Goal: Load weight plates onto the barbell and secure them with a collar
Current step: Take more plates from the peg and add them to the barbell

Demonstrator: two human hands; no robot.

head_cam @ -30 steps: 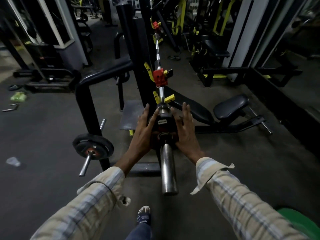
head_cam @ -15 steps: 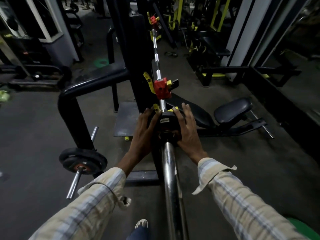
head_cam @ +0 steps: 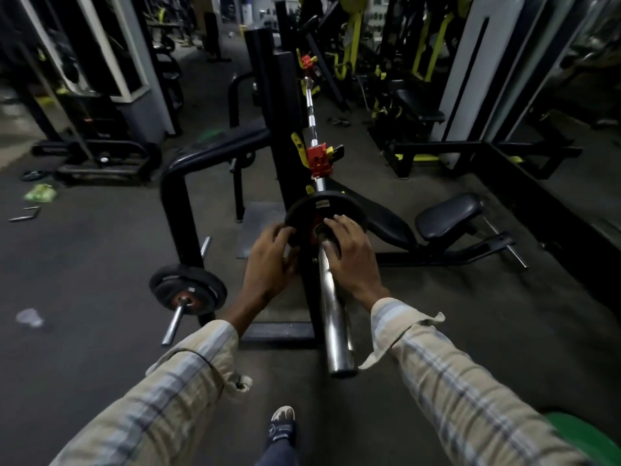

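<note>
A chrome barbell sleeve (head_cam: 334, 317) points toward me from the black rack, the bar resting in a red and yellow holder (head_cam: 320, 160). A small black weight plate (head_cam: 325, 205) sits on the sleeve near its inner end. My left hand (head_cam: 270, 260) grips the plate's lower left rim. My right hand (head_cam: 349, 248) lies over the hub and the sleeve on the right, fingers curled on the plate. No collar shows on the sleeve.
More black plates (head_cam: 188, 290) hang on a storage peg at the lower left of the rack frame (head_cam: 174, 203). A padded incline bench (head_cam: 447, 218) stands right of the bar. My shoe (head_cam: 282, 425) is below the sleeve end; something green (head_cam: 591, 438) lies at bottom right.
My hands slid from flanking the plate to gripping its front. The view shifted, so the plate's face and the sleeve end now show.
</note>
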